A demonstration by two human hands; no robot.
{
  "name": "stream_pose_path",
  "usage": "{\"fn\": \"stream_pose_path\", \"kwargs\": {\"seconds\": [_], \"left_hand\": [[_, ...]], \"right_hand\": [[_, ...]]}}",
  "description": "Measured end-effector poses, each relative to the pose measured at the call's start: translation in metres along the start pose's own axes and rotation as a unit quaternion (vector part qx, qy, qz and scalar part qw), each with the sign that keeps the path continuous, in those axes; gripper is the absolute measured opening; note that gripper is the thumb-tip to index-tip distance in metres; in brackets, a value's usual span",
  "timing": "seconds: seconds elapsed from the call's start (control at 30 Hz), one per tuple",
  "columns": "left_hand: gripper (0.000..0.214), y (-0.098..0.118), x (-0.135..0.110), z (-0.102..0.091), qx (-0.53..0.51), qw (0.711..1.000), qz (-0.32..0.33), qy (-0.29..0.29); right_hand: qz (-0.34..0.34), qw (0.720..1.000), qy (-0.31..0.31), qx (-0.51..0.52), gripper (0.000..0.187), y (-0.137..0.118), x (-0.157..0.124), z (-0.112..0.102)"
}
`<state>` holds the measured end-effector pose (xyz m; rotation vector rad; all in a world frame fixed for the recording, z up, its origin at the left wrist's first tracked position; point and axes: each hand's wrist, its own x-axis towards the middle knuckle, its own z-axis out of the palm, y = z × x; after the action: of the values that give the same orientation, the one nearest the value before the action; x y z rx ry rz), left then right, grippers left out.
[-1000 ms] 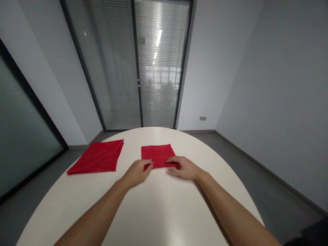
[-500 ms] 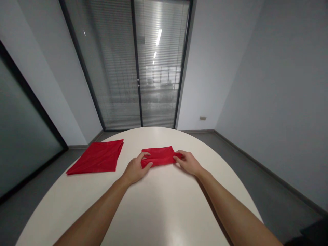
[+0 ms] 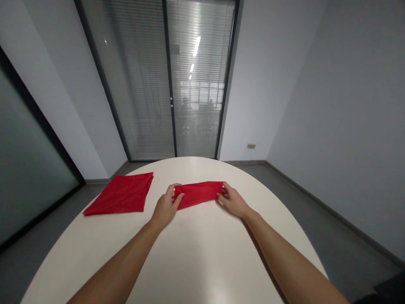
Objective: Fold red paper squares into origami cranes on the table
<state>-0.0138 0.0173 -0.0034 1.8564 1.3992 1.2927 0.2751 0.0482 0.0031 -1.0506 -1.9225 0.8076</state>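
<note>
A red cloth (image 3: 198, 194), folded into a narrow strip, lies on the round white table (image 3: 196, 261) ahead of me. My left hand (image 3: 165, 207) pinches its left end between thumb and fingers. At the strip's right end, my right hand (image 3: 233, 201) grips the cloth with curled fingers. Both forearms reach forward across the table.
A second red cloth (image 3: 122, 193), a flat folded square, lies on the table to the left, near its edge. Beyond the table are a glass door with blinds (image 3: 171, 80), grey walls and a grey floor (image 3: 316, 211).
The cloth's near edge has been carried away from me and laid over the far half, turning the square into a narrow strip. Both hands moved forward with it to its ends.
</note>
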Motion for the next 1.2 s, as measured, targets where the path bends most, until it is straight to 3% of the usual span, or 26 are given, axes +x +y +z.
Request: {"fn": "stream_pose_path", "kwargs": {"seconds": [0.07, 0.23, 0.4, 0.47, 0.57, 0.63, 0.7, 0.77, 0.83, 0.93, 1.07, 1.2], "left_hand": [[0.043, 0.001, 0.0, 0.0, 0.034, 0.999, -0.012, 0.014], [0.054, -0.001, 0.002, 0.002, 0.15, 0.986, -0.061, 0.038], [0.059, 0.001, 0.002, 0.002, 0.225, 0.97, -0.082, 0.045], [0.058, 0.006, 0.002, 0.002, 0.243, 0.967, -0.041, 0.07], [0.051, 0.013, -0.001, 0.002, 0.258, 0.955, 0.095, 0.112], [0.046, 0.017, -0.004, 0.006, 0.257, 0.948, 0.167, 0.084], [0.044, 0.018, -0.008, 0.011, 0.251, 0.946, 0.204, 0.008], [0.045, 0.016, -0.011, 0.017, 0.249, 0.944, 0.205, -0.065], [0.046, 0.013, -0.013, 0.021, 0.253, 0.946, 0.176, -0.102], [0.045, 0.01, -0.012, 0.023, 0.257, 0.947, 0.135, -0.136], [0.044, 0.012, -0.013, 0.021, 0.249, 0.945, 0.144, -0.16], [0.044, 0.014, -0.014, 0.02, 0.231, 0.942, 0.175, -0.171]], "right_hand": [[0.005, 1.0, -0.002, -0.015, 0.023, -0.001, 0.0, 0.0], [0.005, 0.996, 0.005, -0.086, 0.042, -0.002, 0.0, -0.001], [0.01, 0.993, 0.009, -0.119, 0.046, -0.001, 0.0, 0.0], [0.013, 0.991, 0.011, -0.129, 0.047, -0.001, 0.001, 0.001], [0.019, 0.99, 0.009, -0.142, 0.047, -0.002, 0.001, 0.001], [0.019, 0.99, 0.005, -0.142, 0.048, -0.003, 0.0, 0.002], [0.017, 0.99, 0.001, -0.142, 0.048, -0.004, 0.0, 0.003], [0.018, 0.989, -0.002, -0.147, 0.049, -0.004, 0.0, 0.003], [0.02, 0.987, -0.006, -0.157, 0.05, -0.003, 0.0, 0.004], [0.002, 0.982, 0.005, -0.186, 0.052, -0.005, 0.001, 0.004], [-0.096, 0.954, 0.052, -0.28, 0.053, -0.026, 0.001, 0.015], [-0.132, 0.944, 0.007, -0.302, 0.049, -0.054, -0.006, 0.042]]}}
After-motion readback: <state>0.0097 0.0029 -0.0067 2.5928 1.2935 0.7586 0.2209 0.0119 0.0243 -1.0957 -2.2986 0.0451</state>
